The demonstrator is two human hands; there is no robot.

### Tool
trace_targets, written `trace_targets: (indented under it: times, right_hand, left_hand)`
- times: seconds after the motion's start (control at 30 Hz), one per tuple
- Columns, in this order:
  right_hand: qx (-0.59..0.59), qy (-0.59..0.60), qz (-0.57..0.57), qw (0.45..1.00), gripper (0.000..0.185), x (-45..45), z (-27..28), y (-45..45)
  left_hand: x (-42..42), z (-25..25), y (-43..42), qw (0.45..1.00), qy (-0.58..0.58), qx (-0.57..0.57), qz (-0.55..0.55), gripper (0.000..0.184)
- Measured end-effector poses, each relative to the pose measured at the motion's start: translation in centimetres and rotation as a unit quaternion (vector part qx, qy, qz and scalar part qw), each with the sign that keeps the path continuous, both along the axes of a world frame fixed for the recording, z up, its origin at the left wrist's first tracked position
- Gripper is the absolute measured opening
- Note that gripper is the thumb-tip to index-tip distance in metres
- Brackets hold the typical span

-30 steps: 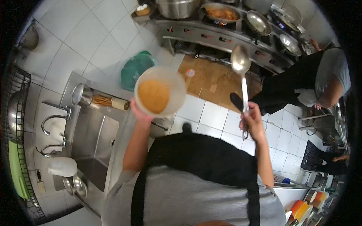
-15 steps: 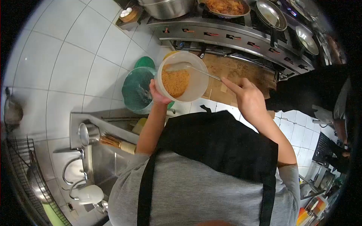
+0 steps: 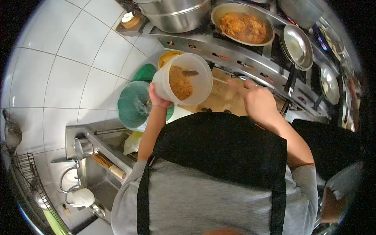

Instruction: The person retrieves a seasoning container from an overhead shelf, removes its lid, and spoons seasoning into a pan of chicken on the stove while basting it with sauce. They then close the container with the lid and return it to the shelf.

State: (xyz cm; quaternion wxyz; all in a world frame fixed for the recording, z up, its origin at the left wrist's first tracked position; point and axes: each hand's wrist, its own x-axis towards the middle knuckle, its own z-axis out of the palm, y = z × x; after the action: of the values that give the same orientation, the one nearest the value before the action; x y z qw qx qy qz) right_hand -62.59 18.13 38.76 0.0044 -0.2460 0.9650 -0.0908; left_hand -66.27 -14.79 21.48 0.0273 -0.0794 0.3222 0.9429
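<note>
My left hand (image 3: 159, 96) grips a translucent white plastic tub (image 3: 203, 88) from its left side. The tub tilts so that its open mouth faces me, and orange-brown crumbs (image 3: 179, 84) lie inside along the left and bottom. My right hand (image 3: 256, 98) is closed around the handle end of a metal spoon (image 3: 190, 73), its index finger stretched along the handle. The spoon's bowl is inside the tub, by the upper part of the crumbs. Motion blurs the handle and fingertips slightly.
Ahead is a stove (image 3: 231, 60) with a pan of reddish-brown food (image 3: 243, 29), a large steel pot (image 3: 178, 17) and several other pans. A green bin (image 3: 131, 103) stands left, near a steel sink (image 3: 103, 168). Another person's dark clothing (image 3: 329, 145) is close on my right.
My view has turned and come nearer the stove. The spoon's bowl has moved within the tub and now looks darker and turned. Both hands keep their holds. The other person appears lower in view.
</note>
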Motion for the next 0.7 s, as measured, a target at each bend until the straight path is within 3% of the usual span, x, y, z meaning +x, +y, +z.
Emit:
trace_targets:
  times: [0.13,0.33,0.43,0.63,0.7]
  right_hand:
    - [0.007,-0.039,0.089,0.995,0.053,-5.1,0.7,2.3]
    - [0.027,-0.057,0.077,0.995,0.048,-11.0,-0.7,1.4]
    - [0.096,-0.211,0.071,0.970,0.044,-11.5,0.0,-0.2]
    - [-0.106,-0.207,0.064,0.971,0.030,-12.2,-1.2,-0.9]
    - [-0.132,-0.258,0.040,0.956,0.032,-12.9,-0.9,-0.7]
  left_hand:
    - [-2.5,-1.1,1.0,0.998,-0.016,-0.018,0.054,0.082]
    - [-4.8,-2.0,1.0,0.995,-0.021,-0.073,0.062,0.083]
    - [-6.2,-2.2,0.2,0.993,-0.035,-0.094,0.069,0.081]
    - [-7.7,-2.6,-0.4,0.992,-0.068,-0.092,0.053,0.078]
    - [-8.1,-3.1,-0.8,0.993,-0.070,-0.078,0.050,0.079]
